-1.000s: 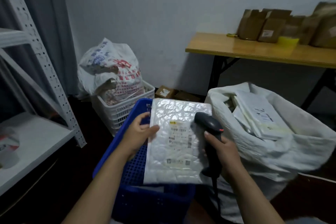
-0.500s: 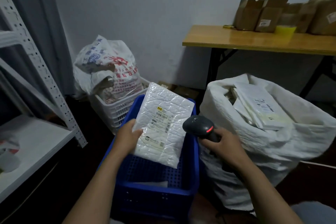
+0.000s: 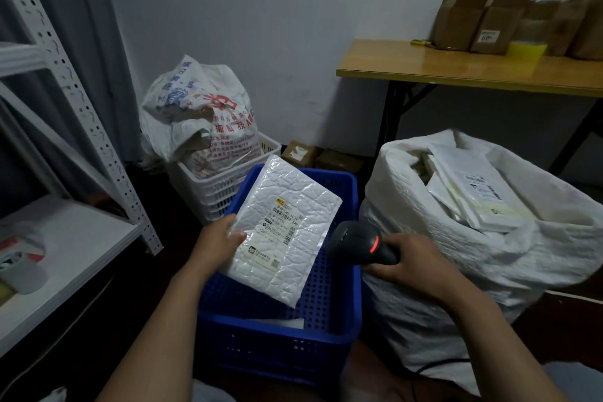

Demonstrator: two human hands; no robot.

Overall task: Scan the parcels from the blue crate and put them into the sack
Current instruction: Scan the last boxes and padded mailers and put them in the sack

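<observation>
Here, left hand (image 3: 219, 246) tight on the parcel (image 3: 295, 206) over the blue crate (image 3: 280, 344), right hand (image 3: 412, 263) round the scanner (image 3: 357, 238), handle hidden.

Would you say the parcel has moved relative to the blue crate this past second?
Yes: the parcel shifted left, uncovering the right rim of the blue crate.

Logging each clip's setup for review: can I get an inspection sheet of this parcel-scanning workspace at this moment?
Surface: dark floor; blue crate and sack stand on it, side by side.
Job's things: white parcel held over the crate, label up; sack holds more parcels.
Clutter: white basket holding printed bags; small boxes by the wall.
Grippers: left hand grips the parcel's edge; right hand grips the scanner, red light on.
Cables: dark cable at the sack's foot.
Surroundings: wooden table with cardboard boxes; white rack at left.
</observation>
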